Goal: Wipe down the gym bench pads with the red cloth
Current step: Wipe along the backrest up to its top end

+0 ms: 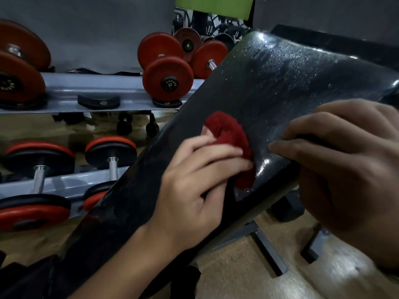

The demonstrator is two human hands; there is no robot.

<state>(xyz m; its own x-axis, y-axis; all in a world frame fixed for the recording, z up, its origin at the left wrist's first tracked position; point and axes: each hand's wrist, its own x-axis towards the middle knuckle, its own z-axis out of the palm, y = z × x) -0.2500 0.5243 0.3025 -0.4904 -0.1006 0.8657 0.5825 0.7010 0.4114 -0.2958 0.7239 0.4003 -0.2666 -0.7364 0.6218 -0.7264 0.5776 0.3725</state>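
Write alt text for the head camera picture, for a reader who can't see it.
A person's left hand presses a bunched red cloth against a glossy black vinyl bench pad, while the right hand grips the pad's near edge. Behind, red round dumbbells sit on a grey metal rack.

Cloth (228,134) on bench pad (280,83); dumbbell rack (86,87) to L, behind.

this is a gym's free-weight area, shown by a grey two-tier rack (97,87) carrying red-plated dumbbells (167,79) in its cradles, small black kettlebells (124,124) on the floor behind it, and a black padded bench (269,83) on a metal frame just beside the rack.
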